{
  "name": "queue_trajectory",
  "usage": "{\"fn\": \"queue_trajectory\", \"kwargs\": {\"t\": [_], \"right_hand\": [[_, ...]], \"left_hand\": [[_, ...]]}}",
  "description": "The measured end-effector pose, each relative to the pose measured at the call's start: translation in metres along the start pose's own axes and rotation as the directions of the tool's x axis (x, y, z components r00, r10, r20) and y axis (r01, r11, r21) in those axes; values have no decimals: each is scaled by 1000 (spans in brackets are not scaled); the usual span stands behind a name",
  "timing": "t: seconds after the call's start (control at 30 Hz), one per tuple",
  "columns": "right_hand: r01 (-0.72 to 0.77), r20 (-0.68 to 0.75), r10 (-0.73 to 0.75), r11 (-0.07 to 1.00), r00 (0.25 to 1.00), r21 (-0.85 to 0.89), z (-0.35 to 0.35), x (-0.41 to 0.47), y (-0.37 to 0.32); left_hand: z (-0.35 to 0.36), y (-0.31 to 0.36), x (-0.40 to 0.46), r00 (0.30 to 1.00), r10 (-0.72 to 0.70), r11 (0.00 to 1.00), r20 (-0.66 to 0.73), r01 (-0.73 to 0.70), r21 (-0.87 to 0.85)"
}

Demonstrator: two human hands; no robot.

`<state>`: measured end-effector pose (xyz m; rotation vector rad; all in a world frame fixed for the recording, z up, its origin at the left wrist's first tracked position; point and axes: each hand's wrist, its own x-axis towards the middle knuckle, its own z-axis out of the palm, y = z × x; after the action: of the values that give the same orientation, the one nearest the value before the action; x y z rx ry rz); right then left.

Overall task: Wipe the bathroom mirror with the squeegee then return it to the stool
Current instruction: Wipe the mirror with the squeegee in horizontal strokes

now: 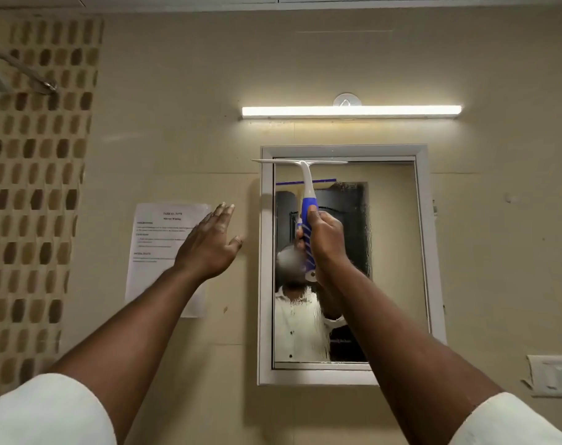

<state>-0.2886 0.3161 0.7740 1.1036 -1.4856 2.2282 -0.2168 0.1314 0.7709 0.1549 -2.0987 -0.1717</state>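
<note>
A white-framed mirror (393,252) hangs on the beige wall, its glass streaked and misty. My right hand (324,239) is closed around the blue-and-white handle of the squeegee (307,184). The squeegee's white blade lies level across the top left of the mirror, its left end over the frame. My left hand (210,242) is raised with fingers spread, just left of the mirror, in front of the wall, holding nothing. The stool is not in view.
A lit tube light (350,111) runs above the mirror. A printed paper sheet (159,252) is stuck to the wall left of the mirror. A mosaic tile strip (32,187) covers the far left, and a switch plate (554,375) sits lower right.
</note>
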Motion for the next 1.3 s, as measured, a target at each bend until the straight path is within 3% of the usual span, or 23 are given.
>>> {"fn": "queue_trajectory", "kwargs": {"t": [0.17,0.57,0.8,1.07,1.3], "right_hand": [[-24,-74,25,1000,997,15,0,13,8],[-15,-152,13,1000,988,-13,2,42,17],[-29,-96,33,999,995,43,-9,59,23],[-39,-12,38,999,999,-16,-26,69,28],[-66,-24,65,996,998,-56,-28,58,39]], "left_hand": [[5,-9,18,999,49,992,5,-49,119],[21,-29,18,998,46,993,43,-51,110],[23,-29,22,999,39,992,28,-42,119],[37,-22,23,999,27,992,30,-31,124],[48,-17,9,998,1,990,69,-11,144]]}}
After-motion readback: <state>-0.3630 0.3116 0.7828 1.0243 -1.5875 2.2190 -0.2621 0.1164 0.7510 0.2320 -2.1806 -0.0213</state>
